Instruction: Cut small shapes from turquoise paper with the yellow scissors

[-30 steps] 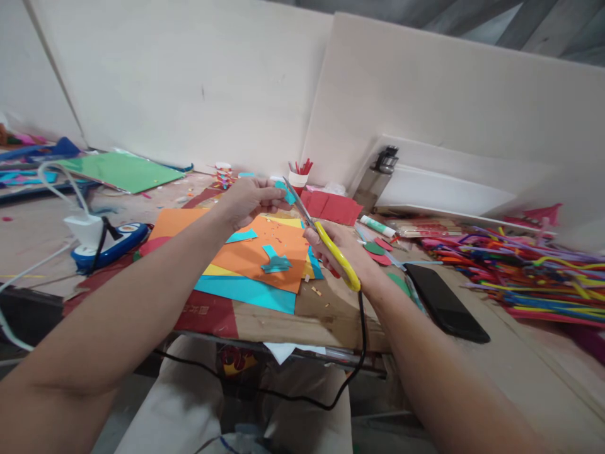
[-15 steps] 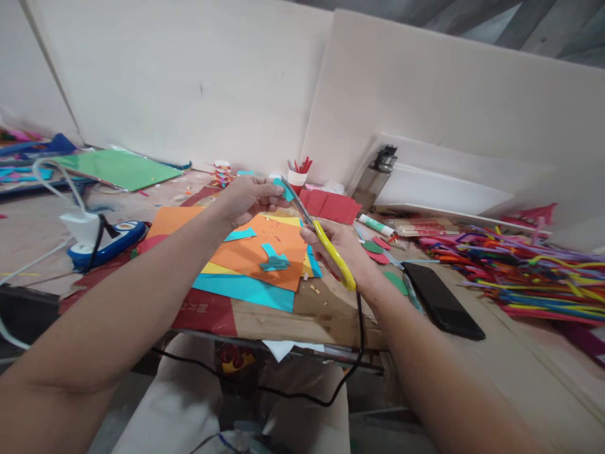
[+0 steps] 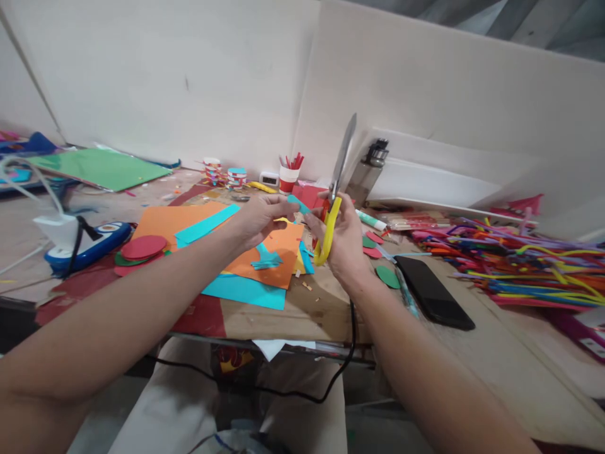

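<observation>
Seemingly between cuts, the left hand [image 3: 261,217] pinches a turquoise paper strip [image 3: 297,203] just beside the right hand [image 3: 345,243], which grips yellow-handled scissors [image 3: 336,189] upright with blades shut, above orange paper [image 3: 288,243] on the counter [image 3: 321,309].

Counter [image 3: 321,309]: bare wood, flecked with paper scraps.
Middle: orange sheets [image 3: 189,217] overlapping a turquoise sheet [image 3: 246,291].
Left: red discs [image 3: 143,246], blue-and-white device [image 3: 89,243], green sheet [image 3: 99,167] farther back.
Right: black phone [image 3: 433,291], heap of pipe cleaners [image 3: 534,265].
Back: red cup [image 3: 286,178], glue stick [image 3: 371,219].
</observation>
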A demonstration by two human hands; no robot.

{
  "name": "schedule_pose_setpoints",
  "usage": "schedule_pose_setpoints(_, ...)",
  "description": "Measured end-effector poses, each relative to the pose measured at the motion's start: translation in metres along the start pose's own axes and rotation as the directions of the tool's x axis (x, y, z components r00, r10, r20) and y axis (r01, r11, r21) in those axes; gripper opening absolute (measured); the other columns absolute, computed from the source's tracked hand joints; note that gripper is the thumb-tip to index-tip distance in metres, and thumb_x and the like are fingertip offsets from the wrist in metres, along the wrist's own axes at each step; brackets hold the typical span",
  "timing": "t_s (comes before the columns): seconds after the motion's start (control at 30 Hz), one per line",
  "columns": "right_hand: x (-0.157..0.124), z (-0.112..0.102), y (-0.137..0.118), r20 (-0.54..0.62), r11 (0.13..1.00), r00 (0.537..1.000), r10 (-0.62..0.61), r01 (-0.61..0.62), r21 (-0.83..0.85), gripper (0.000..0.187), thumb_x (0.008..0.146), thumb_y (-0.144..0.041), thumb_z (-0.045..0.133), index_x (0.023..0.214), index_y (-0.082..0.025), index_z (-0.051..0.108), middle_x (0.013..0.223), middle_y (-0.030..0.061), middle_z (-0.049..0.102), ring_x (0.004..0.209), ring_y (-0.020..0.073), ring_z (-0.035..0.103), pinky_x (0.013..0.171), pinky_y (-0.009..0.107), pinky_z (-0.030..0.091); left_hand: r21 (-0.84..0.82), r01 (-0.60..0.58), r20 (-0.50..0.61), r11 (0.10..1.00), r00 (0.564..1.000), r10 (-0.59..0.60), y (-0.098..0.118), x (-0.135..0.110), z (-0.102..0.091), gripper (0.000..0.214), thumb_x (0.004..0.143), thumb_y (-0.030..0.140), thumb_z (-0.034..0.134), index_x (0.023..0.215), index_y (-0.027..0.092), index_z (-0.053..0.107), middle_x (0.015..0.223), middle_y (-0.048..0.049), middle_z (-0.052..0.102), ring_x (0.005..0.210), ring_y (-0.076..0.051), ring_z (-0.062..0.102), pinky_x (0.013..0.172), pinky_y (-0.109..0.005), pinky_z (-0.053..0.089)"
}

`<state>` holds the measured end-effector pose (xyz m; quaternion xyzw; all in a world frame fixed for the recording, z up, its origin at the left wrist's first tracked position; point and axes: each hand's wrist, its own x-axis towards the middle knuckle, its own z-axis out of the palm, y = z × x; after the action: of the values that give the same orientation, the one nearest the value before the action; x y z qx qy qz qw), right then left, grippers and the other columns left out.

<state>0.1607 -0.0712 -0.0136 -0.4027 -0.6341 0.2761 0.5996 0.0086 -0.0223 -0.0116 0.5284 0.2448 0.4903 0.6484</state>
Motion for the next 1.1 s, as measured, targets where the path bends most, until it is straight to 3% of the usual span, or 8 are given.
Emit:
schedule_pose_setpoints(0.13, 0.001, -0.002, -0.001, 0.017, 1.000, 1.000, 0.012, -0.012, 0.004, 0.044, 0.076, -0.048, 0.068, 0.108, -0.027, 0.045, 0.075, -0.0026, 0.052, 0.060, 0.0123, 0.053, 0.051, 0.026, 0.045, 0.078, 0.050, 0.032, 0.996, 0.998, -0.053, -0.001, -0.001, -0.002, 0.018, 0.068, 0.027, 0.075, 0.067, 0.014, 0.064, 0.065, -0.0010, 0.060, 0.064, -0.009, 0.054, 0.060, -0.023, 0.040)
schedule_pose_setpoints(0.23, 0.003, -0.006, -0.002, 0.087, 0.998, 0.994, 0.065, -0.065, -0.011, 0.040, 0.074, -0.042, 0.070, 0.104, -0.026, 0.049, 0.068, -0.0045, 0.048, 0.056, 0.0113, 0.050, 0.049, 0.025, 0.043, 0.271, 0.012, 0.003, 0.962, 1.000, -0.013, 0.003, -0.001, -0.006, 0.014, 0.066, 0.025, 0.074, 0.071, 0.015, 0.066, 0.068, -0.0009, 0.061, 0.065, -0.010, 0.054, 0.059, -0.023, 0.039)
schedule_pose_setpoints(0.4, 0.006, -0.010, 0.001, 0.154, 0.989, 0.979, 0.137, -0.125, -0.080, 0.042, 0.070, -0.030, 0.071, 0.106, -0.025, 0.051, 0.069, -0.0047, 0.050, 0.053, 0.0100, 0.046, 0.047, 0.024, 0.038, 0.603, -0.130, 0.060, 0.787, 0.991, 0.117, 0.016, -0.004, -0.009, 0.016, 0.070, 0.031, 0.070, 0.074, 0.015, 0.069, 0.072, -0.0014, 0.065, 0.068, -0.011, 0.055, 0.065, -0.024, 0.041)
schedule_pose_setpoints(0.63, 0.008, -0.014, 0.004, 0.150, 0.979, 0.980, 0.128, -0.101, -0.175, 0.044, 0.069, -0.027, 0.070, 0.109, -0.025, 0.053, 0.070, -0.0038, 0.053, 0.054, 0.0102, 0.045, 0.049, 0.025, 0.035, 0.696, -0.142, 0.121, 0.704, 0.989, 0.080, 0.027, -0.007, -0.010, 0.009, 0.067, 0.023, 0.071, 0.071, 0.015, 0.072, 0.069, -0.0015, 0.068, 0.068, -0.012, 0.058, 0.067, -0.025, 0.044)
schedule_pose_setpoints(0.77, 0.007, -0.013, 0.001, 0.124, 0.987, 0.981, 0.147, -0.138, -0.078, 0.043, 0.070, -0.030, 0.071, 0.109, -0.023, 0.053, 0.069, -0.0035, 0.053, 0.053, 0.0098, 0.045, 0.048, 0.025, 0.036, 0.689, -0.094, 0.126, 0.719, 0.992, 0.009, 0.026, -0.009, -0.009, 0.007, 0.065, 0.020, 0.071, 0.071, 0.016, 0.073, 0.068, -0.0006, 0.068, 0.064, -0.011, 0.056, 0.063, -0.024, 0.042)
schedule_pose_setpoints(0.87, 0.006, -0.011, 0.000, 0.127, 0.988, 0.980, 0.154, -0.150, -0.047, 0.045, 0.069, -0.035, 0.073, 0.108, -0.023, 0.053, 0.068, -0.0038, 0.052, 0.054, 0.0103, 0.046, 0.049, 0.025, 0.038, 0.622, -0.041, 0.129, 0.782, 0.990, -0.051, 0.021, -0.009, -0.008, 0.003, 0.064, 0.019, 0.071, 0.067, 0.016, 0.071, 0.065, -0.0004, 0.066, 0.061, -0.010, 0.055, 0.059, -0.023, 0.040)
schedule_pose_setpoints(1.0, 0.004, -0.006, -0.005, 0.117, 0.991, 0.985, 0.129, -0.131, 0.011, 0.042, 0.076, -0.047, 0.069, 0.106, -0.025, 0.050, 0.069, -0.0041, 0.050, 0.053, 0.0095, 0.045, 0.050, 0.025, 0.040, 0.307, 0.111, 0.055, 0.945, 0.989, -0.134, 0.014, -0.006, -0.006, 0.008, 0.060, 0.016, 0.073, 0.061, 0.014, 0.065, 0.060, 0.0008, 0.059, 0.053, -0.007, 0.049, 0.051, -0.022, 0.037)
schedule_pose_setpoints(1.1, -0.002, -0.001, -0.010, 0.117, 0.993, 0.986, 0.115, -0.114, -0.012, 0.042, 0.082, -0.058, 0.057, 0.107, -0.025, 0.047, 0.072, -0.0034, 0.049, 0.055, 0.0095, 0.045, 0.051, 0.025, 0.041, 0.042, 0.175, -0.025, 0.984, 0.984, -0.174, 0.014, -0.004, -0.004, 0.012, 0.062, 0.018, 0.074, 0.066, 0.013, 0.064, 0.062, 0.0014, 0.057, 0.053, -0.007, 0.050, 0.048, -0.021, 0.038)
